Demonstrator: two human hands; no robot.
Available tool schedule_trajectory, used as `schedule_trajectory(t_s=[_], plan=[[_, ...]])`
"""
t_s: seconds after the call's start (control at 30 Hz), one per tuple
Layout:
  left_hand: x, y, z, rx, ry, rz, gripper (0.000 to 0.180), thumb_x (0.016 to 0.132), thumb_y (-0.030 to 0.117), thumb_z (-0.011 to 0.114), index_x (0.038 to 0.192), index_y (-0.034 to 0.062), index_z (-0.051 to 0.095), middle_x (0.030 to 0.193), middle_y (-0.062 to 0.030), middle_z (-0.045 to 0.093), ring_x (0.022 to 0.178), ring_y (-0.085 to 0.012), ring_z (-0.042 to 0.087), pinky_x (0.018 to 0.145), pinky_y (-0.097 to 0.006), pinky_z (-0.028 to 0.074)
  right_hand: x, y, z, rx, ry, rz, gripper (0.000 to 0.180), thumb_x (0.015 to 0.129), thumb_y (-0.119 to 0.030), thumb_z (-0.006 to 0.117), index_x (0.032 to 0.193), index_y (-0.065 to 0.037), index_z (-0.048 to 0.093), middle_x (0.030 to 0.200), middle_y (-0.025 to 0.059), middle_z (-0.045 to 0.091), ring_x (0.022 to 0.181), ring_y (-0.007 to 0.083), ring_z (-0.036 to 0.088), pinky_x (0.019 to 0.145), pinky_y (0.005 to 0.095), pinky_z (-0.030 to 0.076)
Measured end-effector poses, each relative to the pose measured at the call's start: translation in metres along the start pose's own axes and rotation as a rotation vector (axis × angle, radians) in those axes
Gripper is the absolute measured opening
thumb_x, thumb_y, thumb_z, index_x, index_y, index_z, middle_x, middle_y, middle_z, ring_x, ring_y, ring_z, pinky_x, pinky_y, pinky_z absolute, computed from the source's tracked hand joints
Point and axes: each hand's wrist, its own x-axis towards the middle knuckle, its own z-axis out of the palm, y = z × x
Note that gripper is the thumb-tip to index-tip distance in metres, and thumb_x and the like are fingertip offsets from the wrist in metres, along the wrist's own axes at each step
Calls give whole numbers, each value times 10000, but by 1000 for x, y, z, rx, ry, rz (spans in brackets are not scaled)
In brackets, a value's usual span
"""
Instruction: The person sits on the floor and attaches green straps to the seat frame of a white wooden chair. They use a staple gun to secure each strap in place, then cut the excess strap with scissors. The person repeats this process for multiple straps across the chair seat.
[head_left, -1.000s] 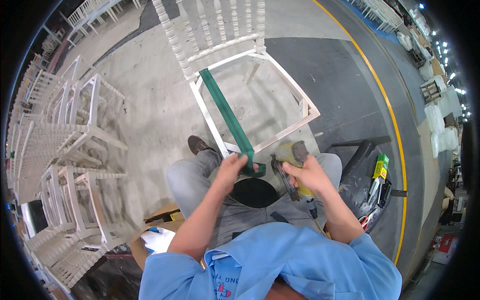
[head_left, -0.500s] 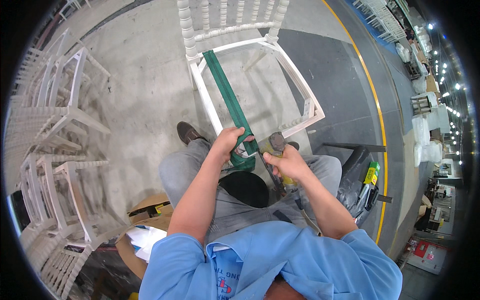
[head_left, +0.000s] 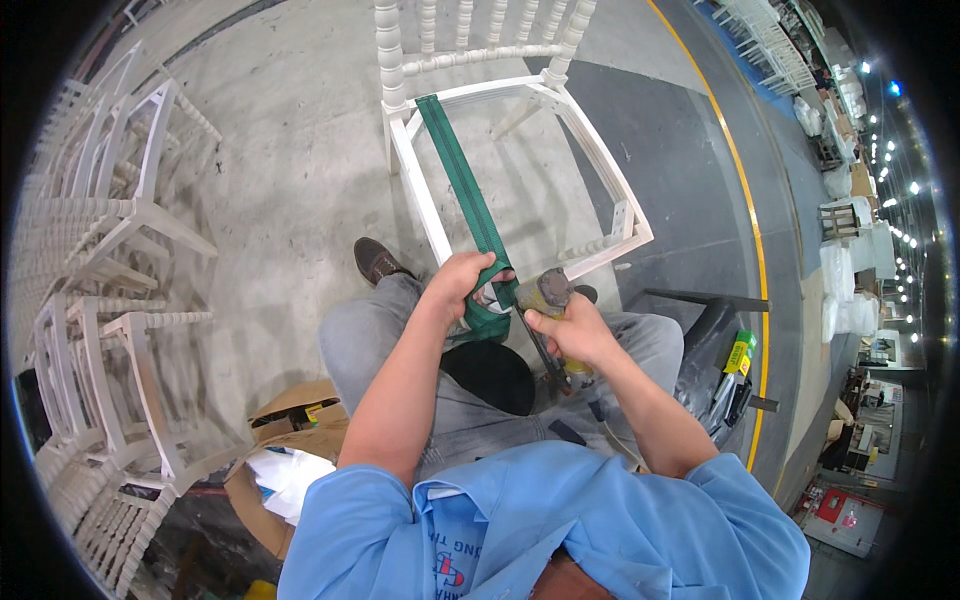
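A white chair frame [head_left: 424, 205] with a seatless opening stands in front of me, its turned spindle back on the far side. A green webbing strap [head_left: 459, 181] runs from the far seat rail to the near one, close to the left rail. My left hand [head_left: 464, 282] is closed on the strap at the near rail, where the loose end folds and hangs down. In my right hand [head_left: 578, 330] is a yellowish staple gun [head_left: 548, 290], its long dark magazine beside the strap's near end. The nose's contact with the rail is hidden.
White chairs [head_left: 150, 225] are stacked at the left. An open cardboard box [head_left: 292, 425] with white sheets sits by my left side. To my right, a black-covered seat [head_left: 700, 370] holds a green and yellow packet [head_left: 740, 352] and tools. A yellow line [head_left: 745, 190] crosses the floor.
The chair frame appears slightly further right and tilted a little. The staple gun's head has shifted slightly left and down beside the strap. My left hand keeps its hold.
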Motion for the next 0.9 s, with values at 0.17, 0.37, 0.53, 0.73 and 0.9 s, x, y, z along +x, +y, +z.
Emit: schedule_trajectory(t_s=[0.17,0.37,0.53,0.73,0.9], plan=[[-2,-2,-1,-32,11,-23,334,1070,193,495,1200,-89,620,1072,-199,741,967,-271,727,784,-445,616,1,0,12,-82,-13,-5,434,927,-319,788,1158,17,640,803,62,690,554,123,619,510,299,513],[-6,-4,-5,15,-37,17,316,1051,217,548,1208,-51,604,1067,-167,760,774,-187,665,615,-367,569,-30,5,-28,105,32,5,384,936,-307,781,1140,-4,662,836,59,698,572,121,620,523,297,527],[-31,-30,24,162,-53,39,326,1036,225,615,1250,-21,619,1062,-143,750,943,-227,717,690,-357,594,-126,53,-137,441,418,-156,309,970,-251,749,1158,-18,673,874,22,652,618,127,623,562,297,536],[-32,-98,37,146,64,5,288,1041,290,629,1131,17,646,964,-134,714,868,-283,706,767,-451,581,-206,167,-245,613,839,42,445,960,-371,757,1210,-34,607,1023,69,639,705,169,647,597,329,531],[-21,-119,77,-409,264,-51,428,990,505,669,979,81,616,780,-26,589,701,-168,560,780,-385,541,-212,294,-245,964,652,168,515,941,-431,763,1229,-34,607,1067,78,635,720,198,670,577,346,566]])
